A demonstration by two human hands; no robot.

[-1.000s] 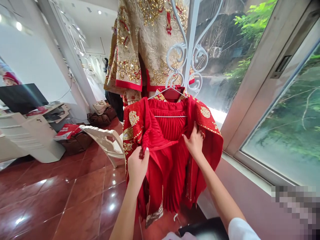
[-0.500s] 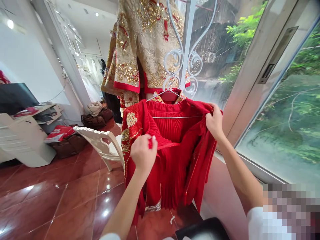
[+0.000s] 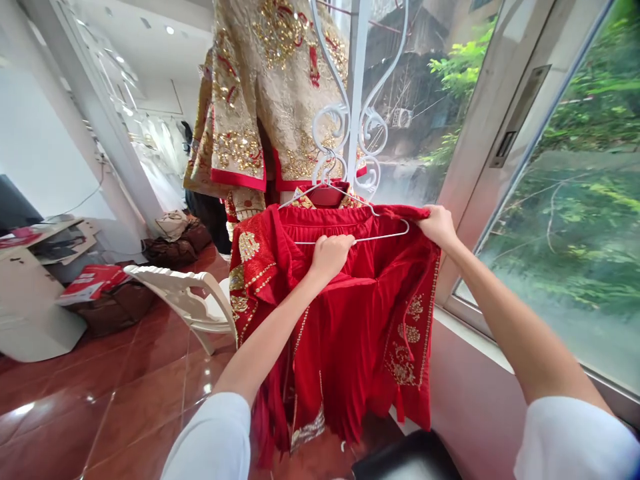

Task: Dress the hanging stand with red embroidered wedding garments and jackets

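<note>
A red pleated skirt (image 3: 345,347) with gold-embroidered panels hangs spread before me on a white wire hanger (image 3: 385,234). My left hand (image 3: 333,259) is closed around the hanger's lower bar, near the middle of the skirt's opening. At the right end of the waistband, my right hand (image 3: 439,227) pinches the red cloth and pulls it outward past the hanger's right corner. A red stand-up collar with gold trim (image 3: 327,195) shows behind the waistband. The hanger's hook is up by the white scrolled metal stand (image 3: 356,100).
Behind hangs a beige-gold embroidered jacket (image 3: 295,127) with red hems. A window (image 3: 565,280) borders the right side. To the left are a white chair (image 3: 185,293), a white desk (image 3: 40,300) and brown bags (image 3: 113,303). A black seat (image 3: 407,457) is below.
My left hand has moved right and up from the skirt's left side onto the hanger bar. My right hand has drawn the waistband outward, baring the hanger's right corner and the embroidered right panel.
</note>
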